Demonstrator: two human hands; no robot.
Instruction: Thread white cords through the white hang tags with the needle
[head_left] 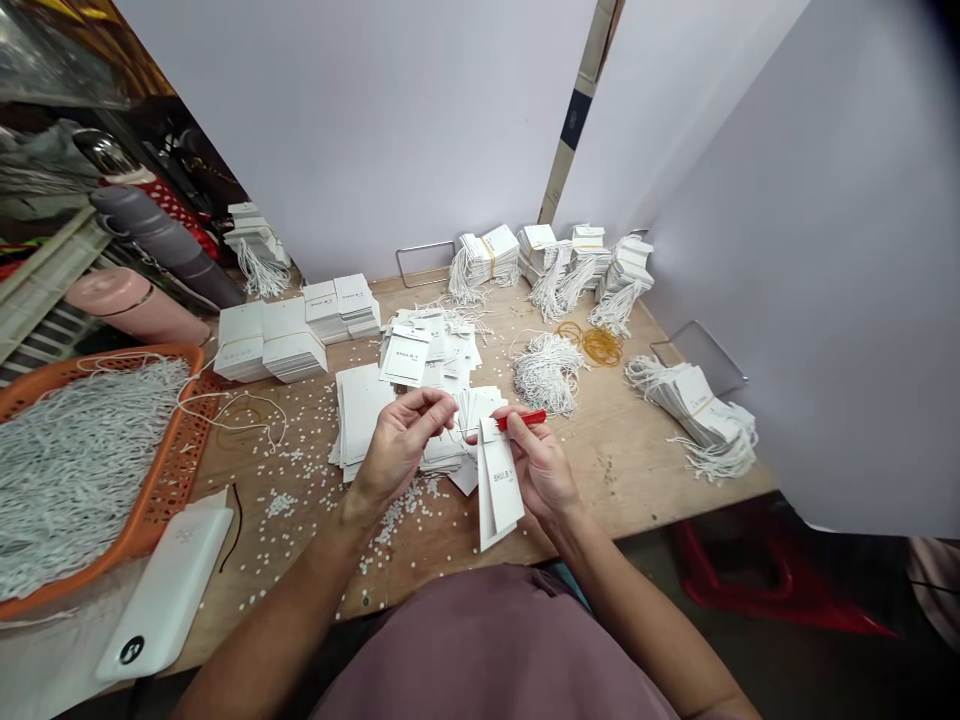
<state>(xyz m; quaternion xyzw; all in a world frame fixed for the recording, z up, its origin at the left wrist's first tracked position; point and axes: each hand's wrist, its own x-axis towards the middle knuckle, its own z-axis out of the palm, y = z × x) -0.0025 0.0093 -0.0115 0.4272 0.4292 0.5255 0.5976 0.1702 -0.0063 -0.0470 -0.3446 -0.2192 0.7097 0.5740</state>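
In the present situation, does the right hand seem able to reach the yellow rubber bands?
Probably yes: nothing covers the rubber bands; the string pile lies beside them. But the right hand holds a red tool and white tag, which may hinder grasping.

Desk [615, 440] bright, evenly lit, soft shadows; floor [810, 680] at lower right dim, red plastic object [750, 600] there soft. Glare on shiny cap [106, 150], left. Wide-angle stretch toward edges, top-right corner dark.
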